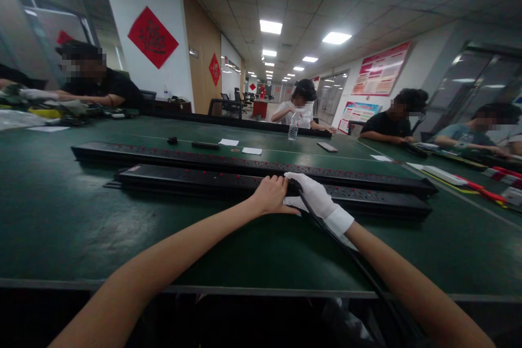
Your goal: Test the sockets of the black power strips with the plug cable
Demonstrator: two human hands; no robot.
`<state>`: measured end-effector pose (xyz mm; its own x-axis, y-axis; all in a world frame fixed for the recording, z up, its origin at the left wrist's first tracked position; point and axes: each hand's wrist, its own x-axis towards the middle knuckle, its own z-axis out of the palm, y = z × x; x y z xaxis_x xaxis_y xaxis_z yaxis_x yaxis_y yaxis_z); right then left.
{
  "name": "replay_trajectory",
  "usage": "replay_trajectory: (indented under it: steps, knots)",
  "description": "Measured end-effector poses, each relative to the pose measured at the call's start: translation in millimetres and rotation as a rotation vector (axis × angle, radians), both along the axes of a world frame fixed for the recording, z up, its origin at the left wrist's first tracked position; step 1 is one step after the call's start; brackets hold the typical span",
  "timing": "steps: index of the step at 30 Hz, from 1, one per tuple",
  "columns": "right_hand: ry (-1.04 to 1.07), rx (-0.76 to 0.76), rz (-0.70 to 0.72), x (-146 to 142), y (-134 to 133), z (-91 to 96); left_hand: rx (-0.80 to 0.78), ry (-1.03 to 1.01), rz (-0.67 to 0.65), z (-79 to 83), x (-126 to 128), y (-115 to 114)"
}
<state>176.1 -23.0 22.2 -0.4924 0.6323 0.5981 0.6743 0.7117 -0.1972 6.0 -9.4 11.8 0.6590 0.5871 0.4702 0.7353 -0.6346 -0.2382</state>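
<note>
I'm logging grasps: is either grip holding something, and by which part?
The gloved right grip appears to hold the black cable by its uppermost visible part, at the nearer power strip. Whether the bare left grip holds anything cannot be told.

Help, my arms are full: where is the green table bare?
Bare tabletop lies between the near black bar, left forearm and front edge, and right of the right forearm. Crowded: around left hand and right hand, with the cable.
</note>
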Motion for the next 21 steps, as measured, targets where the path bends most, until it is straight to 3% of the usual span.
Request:
replay_trajectory:
  steps: [12,21]
  knots:
    - [-0.028,-0.066,0.028,2.7,-2.3,4.5,0.023,0.001,-0.013,-0.7,-1.5,0.9]
    - [-0.028,-0.032,0.031,1.5,-1.4,2.0,0.024,0.000,-0.009,-2.9,-0.2,2.9]
